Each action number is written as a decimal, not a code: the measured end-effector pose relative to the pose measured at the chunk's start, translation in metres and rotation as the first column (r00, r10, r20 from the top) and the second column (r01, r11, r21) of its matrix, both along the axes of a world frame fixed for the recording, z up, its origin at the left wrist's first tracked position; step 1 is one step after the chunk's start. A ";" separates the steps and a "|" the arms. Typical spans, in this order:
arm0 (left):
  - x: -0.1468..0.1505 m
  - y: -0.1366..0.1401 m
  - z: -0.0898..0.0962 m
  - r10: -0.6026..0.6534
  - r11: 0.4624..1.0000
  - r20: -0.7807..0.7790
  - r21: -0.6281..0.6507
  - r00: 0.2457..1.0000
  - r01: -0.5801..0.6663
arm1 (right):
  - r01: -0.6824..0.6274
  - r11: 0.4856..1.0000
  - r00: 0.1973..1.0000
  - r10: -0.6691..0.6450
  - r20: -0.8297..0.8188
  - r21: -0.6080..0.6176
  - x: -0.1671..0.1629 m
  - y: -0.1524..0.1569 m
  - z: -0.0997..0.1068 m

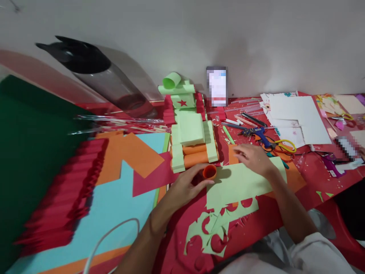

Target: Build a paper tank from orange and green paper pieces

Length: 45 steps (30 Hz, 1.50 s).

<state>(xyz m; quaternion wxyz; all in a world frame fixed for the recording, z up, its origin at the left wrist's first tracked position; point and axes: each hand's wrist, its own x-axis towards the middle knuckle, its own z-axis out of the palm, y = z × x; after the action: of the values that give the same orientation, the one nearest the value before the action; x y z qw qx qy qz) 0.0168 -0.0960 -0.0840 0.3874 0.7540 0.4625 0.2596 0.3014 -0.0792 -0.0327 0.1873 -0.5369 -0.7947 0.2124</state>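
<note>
My left hand [186, 186] is closed around a small orange paper tube [210, 172], its round hollow end facing up toward me. Beneath the tube lies a light green paper sheet [245, 180]. My right hand [253, 158] hovers over the sheet's upper part, fingers loosely bent and slightly apart, with nothing visible in them. Its fingertips are near an orange paper strip [233, 155]. Just beyond my left hand stands a paper model [192, 131] of light green, orange and red pieces, with a red star on it.
Green paper scraps with round cut-outs [212, 228] lie near the front edge. At right are a blue glue gun [258, 134], yellow-handled scissors [285, 145] and white sheets [299, 118]. A phone [218, 85] leans on the wall. A bottle [108, 80] and red pleated paper [65, 194] are left.
</note>
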 end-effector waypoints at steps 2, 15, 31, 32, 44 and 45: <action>0.000 0.000 0.000 0.010 1.000 0.000 -0.001 1.000 -0.010 | 0.139 0.988 0.990 -0.139 -0.002 0.067 0.017 0.004 0.006; 0.001 0.001 0.001 0.016 1.000 -0.003 -0.001 1.000 -0.016 | 0.325 0.922 0.929 -0.353 0.112 0.208 0.050 0.009 -0.001; 0.000 0.002 0.003 0.063 0.997 -0.041 0.038 0.997 -0.062 | -0.216 0.975 0.961 0.203 0.187 0.049 -0.006 -0.005 -0.014; 0.000 0.002 0.004 0.069 0.997 -0.036 0.035 0.997 -0.068 | -0.230 0.972 0.959 0.218 0.184 0.047 -0.008 -0.006 -0.015; -0.014 -0.003 0.020 -0.021 0.977 -0.195 0.206 0.981 0.062 | -0.064 0.994 0.975 0.043 0.219 0.091 0.001 -0.003 -0.012; -0.017 -0.002 0.025 -0.065 0.958 -0.264 0.254 0.962 0.134 | -0.028 0.995 0.976 0.007 0.220 0.095 0.002 -0.003 -0.011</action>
<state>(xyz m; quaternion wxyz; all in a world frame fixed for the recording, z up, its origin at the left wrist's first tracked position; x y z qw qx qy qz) 0.0000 -0.0981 -0.0592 0.2318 0.8490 0.4298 0.2019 0.3038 -0.0818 -0.0435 0.1225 -0.5403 -0.8246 0.1146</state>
